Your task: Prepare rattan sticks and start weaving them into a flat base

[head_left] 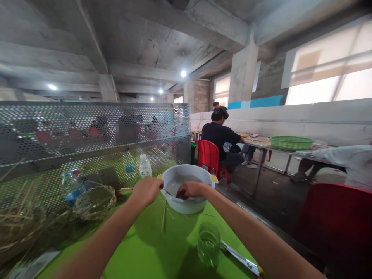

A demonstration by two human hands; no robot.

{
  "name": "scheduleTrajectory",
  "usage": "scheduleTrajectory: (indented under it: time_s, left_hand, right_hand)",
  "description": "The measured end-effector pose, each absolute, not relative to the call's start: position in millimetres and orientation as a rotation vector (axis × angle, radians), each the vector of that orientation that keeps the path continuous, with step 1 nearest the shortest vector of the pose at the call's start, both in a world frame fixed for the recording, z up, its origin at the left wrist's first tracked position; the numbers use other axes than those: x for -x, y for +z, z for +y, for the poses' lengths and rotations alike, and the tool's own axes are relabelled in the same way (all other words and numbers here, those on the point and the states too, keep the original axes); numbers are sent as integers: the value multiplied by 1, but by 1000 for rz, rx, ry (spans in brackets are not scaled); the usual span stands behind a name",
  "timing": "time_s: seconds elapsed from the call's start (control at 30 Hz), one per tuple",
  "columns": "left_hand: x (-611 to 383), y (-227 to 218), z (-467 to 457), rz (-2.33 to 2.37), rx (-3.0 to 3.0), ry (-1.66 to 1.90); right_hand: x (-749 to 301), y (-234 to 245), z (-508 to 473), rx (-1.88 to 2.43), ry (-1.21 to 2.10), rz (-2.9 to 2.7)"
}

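Observation:
A white basin (186, 208) with yellow handles stands on the green tabletop, with what looks like water inside. Over its left rim, my left hand (147, 190) is closed around a thin straw-coloured strip (166, 192), which pokes out past the fingers into the basin. My right hand (190, 189) reaches in from the right, fingers bent down low inside the basin. Whatever those fingers pinch is hidden. Loose strips (164, 217) lie on the table just in front of the basin.
A clear bottle (145, 166) stands behind the basin. Woven basketry (94, 201) and loose strips fill the left side. A green-tinted cup (209, 244) and scissors (241, 257) lie near my right forearm. A perforated metal screen (87, 143) closes the back; a seated person (217, 135) is beyond.

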State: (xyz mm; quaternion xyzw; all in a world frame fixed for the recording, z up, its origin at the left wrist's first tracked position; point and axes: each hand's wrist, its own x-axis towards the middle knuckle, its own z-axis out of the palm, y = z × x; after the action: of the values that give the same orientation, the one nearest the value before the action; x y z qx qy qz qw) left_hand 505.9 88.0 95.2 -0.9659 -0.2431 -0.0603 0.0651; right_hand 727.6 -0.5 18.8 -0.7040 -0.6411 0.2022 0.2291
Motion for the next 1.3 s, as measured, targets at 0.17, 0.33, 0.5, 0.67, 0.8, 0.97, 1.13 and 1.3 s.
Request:
scheduleTrajectory:
  time_s: [0.17, 0.33, 0.5, 0.67, 0.8, 0.97, 1.13, 1.3]
  left_hand:
    - [-499, 115, 91, -792, 2918, -259]
    - [-480, 145, 103, -831, 2999, -343]
    - [-462, 162, 116, -862, 3154, -447]
    - [-458, 144, 117, -943, 3341, -501]
    - [-467, 114, 111, -1081, 3470, -458]
    - [-489, 83, 104, -1270, 3500, -375]
    - [-511, 72, 102, -1294, 3434, -328]
    - [-533, 61, 98, -1252, 3329, -235]
  right_hand:
    - [-717, 27, 7, 1803, 616, -1892]
    - [-713, 48, 7, 1739, 398, -1783]
    - [-720, 87, -3, 1682, 113, -1679]
    - [-718, 101, -13, 1704, -90, -1687]
    - [-718, 91, -19, 1782, -234, -1709]
    - [-725, 66, -25, 1894, -338, -1713]
    - [-738, 51, -34, 1989, -396, -1671]
    - [-741, 46, -48, 2047, -491, -1571]
